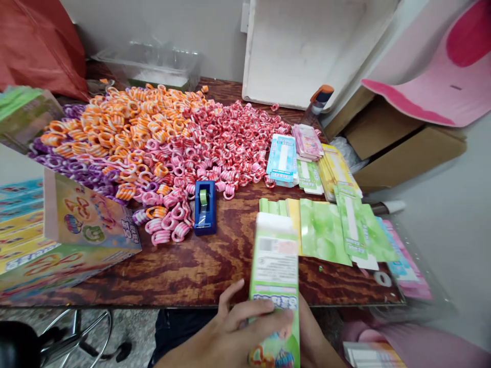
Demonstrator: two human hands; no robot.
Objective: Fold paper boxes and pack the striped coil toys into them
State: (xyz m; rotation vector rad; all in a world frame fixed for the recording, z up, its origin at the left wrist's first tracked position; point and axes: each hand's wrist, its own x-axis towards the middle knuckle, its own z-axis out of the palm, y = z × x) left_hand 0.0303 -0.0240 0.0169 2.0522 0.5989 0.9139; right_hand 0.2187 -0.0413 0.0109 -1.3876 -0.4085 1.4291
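A tall, narrow green and white carton with printed labels stands upright at the table's front edge, near my body. My left hand lies across its printed front, fingers closed over it and thumb raised at the left side. My right hand grips the carton from behind on the right; its fingers are hidden by the box. Beyond the carton lie flat green cartons. A blue tape dispenser sits to the left, beside a large heap of striped, coiled rings in red, orange, pink and purple.
An open display box at the left holds rows of coloured cartons. Stacks of blue cards and yellow cards lie at the right. A clear plastic tub, an orange-capped bottle and a cardboard box stand around the table.
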